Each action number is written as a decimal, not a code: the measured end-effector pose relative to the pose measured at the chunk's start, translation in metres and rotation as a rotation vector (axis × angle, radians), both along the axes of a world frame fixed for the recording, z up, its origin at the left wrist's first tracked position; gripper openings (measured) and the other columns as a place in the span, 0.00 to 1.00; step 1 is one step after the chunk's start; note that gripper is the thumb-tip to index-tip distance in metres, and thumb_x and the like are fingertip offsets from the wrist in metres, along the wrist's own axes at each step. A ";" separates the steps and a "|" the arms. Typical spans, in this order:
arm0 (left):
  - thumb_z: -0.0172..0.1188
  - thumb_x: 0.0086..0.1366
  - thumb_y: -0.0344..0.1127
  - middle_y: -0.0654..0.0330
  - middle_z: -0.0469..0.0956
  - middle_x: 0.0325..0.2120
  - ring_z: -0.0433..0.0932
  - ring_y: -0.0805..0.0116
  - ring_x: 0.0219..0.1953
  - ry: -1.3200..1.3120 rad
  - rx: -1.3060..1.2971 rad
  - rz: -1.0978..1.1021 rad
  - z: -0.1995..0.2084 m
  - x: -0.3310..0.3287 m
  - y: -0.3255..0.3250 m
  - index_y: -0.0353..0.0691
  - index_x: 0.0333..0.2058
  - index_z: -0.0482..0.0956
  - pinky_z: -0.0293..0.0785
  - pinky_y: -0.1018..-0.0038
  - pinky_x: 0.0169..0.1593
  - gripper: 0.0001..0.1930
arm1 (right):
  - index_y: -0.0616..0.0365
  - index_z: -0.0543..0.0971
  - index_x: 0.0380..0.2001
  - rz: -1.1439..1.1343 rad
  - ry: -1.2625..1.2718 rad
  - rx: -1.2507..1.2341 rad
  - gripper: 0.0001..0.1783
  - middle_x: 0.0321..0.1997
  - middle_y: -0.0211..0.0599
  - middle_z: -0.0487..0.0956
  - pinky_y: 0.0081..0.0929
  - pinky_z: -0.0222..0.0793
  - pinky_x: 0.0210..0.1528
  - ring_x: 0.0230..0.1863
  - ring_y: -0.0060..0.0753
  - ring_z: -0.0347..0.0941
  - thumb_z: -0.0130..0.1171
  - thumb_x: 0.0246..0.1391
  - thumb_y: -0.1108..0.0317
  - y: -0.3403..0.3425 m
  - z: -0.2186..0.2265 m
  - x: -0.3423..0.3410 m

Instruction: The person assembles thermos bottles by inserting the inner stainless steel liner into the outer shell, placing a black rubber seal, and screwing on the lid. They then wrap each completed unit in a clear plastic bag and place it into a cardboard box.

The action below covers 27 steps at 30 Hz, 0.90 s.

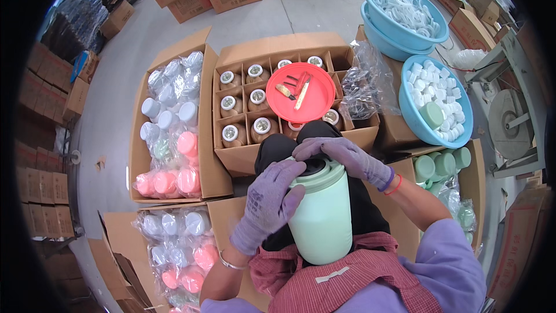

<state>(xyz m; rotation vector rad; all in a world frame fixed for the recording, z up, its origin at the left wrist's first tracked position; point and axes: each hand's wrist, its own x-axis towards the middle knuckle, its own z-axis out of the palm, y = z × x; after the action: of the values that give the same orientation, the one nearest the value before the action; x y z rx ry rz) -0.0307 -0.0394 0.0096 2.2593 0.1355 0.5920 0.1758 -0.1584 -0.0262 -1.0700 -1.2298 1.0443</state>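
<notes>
A mint-green plastic jug [321, 223] stands tilted in my lap, between my legs. Its green lid [324, 178] has a dark round opening or insert [313, 166] in the middle. My left hand [267, 197], in a purple glove, grips the left side of the lid, fingers bent over its rim. From the far right side, my gloved right hand [346, 155] curls over the lid's top, its fingertips near the left hand's. Beyond them, a round red tray [324, 101] holds a small knife [300, 95] and other small tools, and rests on a divided carton.
The divided carton [255, 159] holds several white-rimmed bottles. Cartons of bagged white and pink containers [188, 145] stand left. Blue basins hold white caps [431, 81] and clear rings [405, 11]. A carton at right holds green containers [445, 164]. Crumpled plastic film [368, 81] lies beside the tray.
</notes>
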 end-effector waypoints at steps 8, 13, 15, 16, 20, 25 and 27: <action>0.46 0.75 0.40 0.52 0.66 0.63 0.64 0.62 0.66 -0.093 -1.042 -0.091 -0.045 0.038 -0.023 0.32 0.64 0.63 0.60 0.66 0.69 0.24 | 0.58 0.77 0.55 -0.015 -0.670 0.181 0.20 0.59 0.45 0.76 0.48 0.54 0.71 0.63 0.49 0.70 0.49 0.64 0.64 -0.072 0.103 -0.020; 0.51 0.72 0.40 0.51 0.71 0.57 0.66 0.54 0.64 0.122 -0.732 -0.159 -0.049 0.016 -0.069 0.34 0.60 0.69 0.58 0.64 0.67 0.22 | 0.61 0.80 0.39 -0.194 -0.416 -0.195 0.11 0.46 0.41 0.80 0.31 0.70 0.56 0.49 0.33 0.77 0.53 0.61 0.67 -0.126 0.132 -0.004; 0.57 0.68 0.36 0.53 0.78 0.50 0.75 0.55 0.55 0.328 -0.872 -0.160 -0.019 -0.001 -0.084 0.35 0.57 0.72 0.68 0.66 0.61 0.21 | 0.62 0.77 0.39 -0.387 -0.125 -0.366 0.10 0.39 0.36 0.78 0.26 0.72 0.46 0.41 0.25 0.75 0.55 0.62 0.66 -0.133 0.114 0.007; 0.57 0.68 0.36 0.54 0.78 0.49 0.77 0.59 0.53 0.362 -0.778 -0.182 -0.003 -0.008 -0.085 0.35 0.58 0.72 0.69 0.69 0.59 0.22 | 0.62 0.76 0.44 -0.434 -0.196 -0.383 0.12 0.41 0.37 0.77 0.26 0.71 0.46 0.42 0.25 0.74 0.54 0.62 0.65 -0.136 0.114 0.004; 0.58 0.68 0.35 0.60 0.78 0.48 0.76 0.73 0.49 0.337 -0.874 -0.145 -0.008 -0.041 -0.093 0.35 0.57 0.73 0.72 0.73 0.55 0.21 | 0.53 0.69 0.63 -0.258 -0.501 -0.264 0.26 0.62 0.47 0.67 0.39 0.59 0.66 0.65 0.44 0.63 0.51 0.63 0.58 -0.135 0.107 -0.007; 0.55 0.74 0.41 0.63 0.80 0.42 0.77 0.77 0.44 0.348 -1.317 0.030 -0.062 -0.042 -0.115 0.34 0.53 0.77 0.74 0.77 0.50 0.18 | 0.50 0.74 0.59 0.007 -0.567 -0.124 0.28 0.64 0.45 0.68 0.46 0.56 0.67 0.67 0.51 0.62 0.55 0.59 0.50 -0.128 0.091 -0.008; 0.52 0.75 0.47 0.63 0.81 0.40 0.78 0.78 0.42 0.430 -1.492 -0.111 -0.080 -0.029 -0.110 0.34 0.52 0.79 0.74 0.78 0.48 0.21 | 0.53 0.76 0.56 0.219 -0.754 0.152 0.30 0.66 0.47 0.67 0.49 0.53 0.67 0.68 0.54 0.61 0.56 0.57 0.46 -0.114 0.118 -0.023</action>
<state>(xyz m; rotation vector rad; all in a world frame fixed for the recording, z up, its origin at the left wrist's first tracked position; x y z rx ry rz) -0.0601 -0.1498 -0.0705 0.8721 0.4712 -0.1295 0.1532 -0.2726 0.0913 -1.2766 -2.0315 0.6950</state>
